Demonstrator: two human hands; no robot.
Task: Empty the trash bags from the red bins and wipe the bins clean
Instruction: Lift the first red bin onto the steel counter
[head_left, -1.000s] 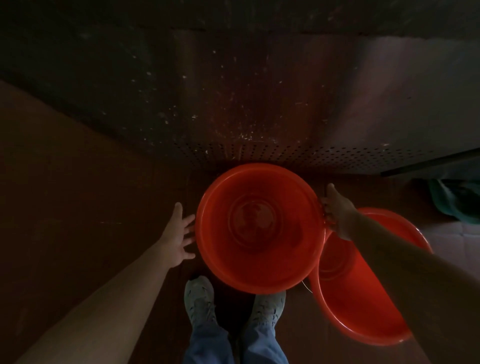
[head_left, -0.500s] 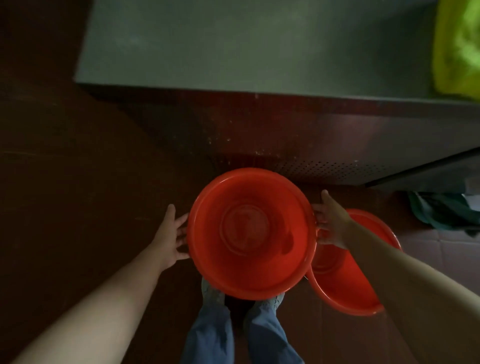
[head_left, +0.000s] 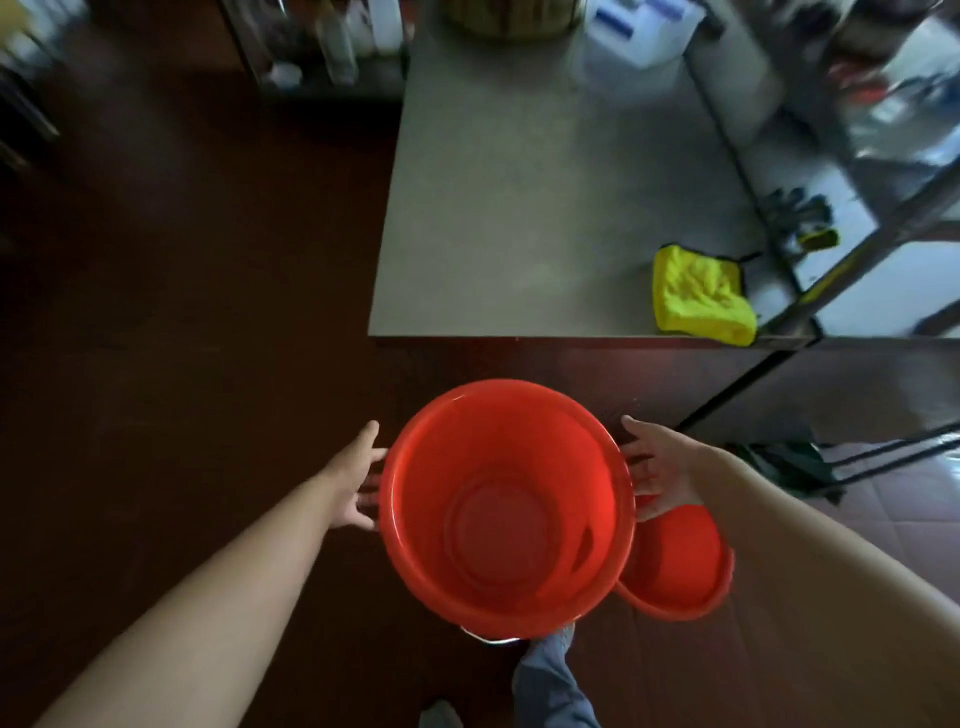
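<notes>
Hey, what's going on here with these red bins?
A person holds a red bin between the left hand and the right hand, with straight fingers pressed against its sides. There is no bag inside it. A second red bin sits lower on the right and looks empty too. A yellow cloth lies untouched on the grey table ahead.

Large red bin (head_left: 506, 509) upright, empty; small red bin (head_left: 675, 569) just right of it, partly hidden.
</notes>
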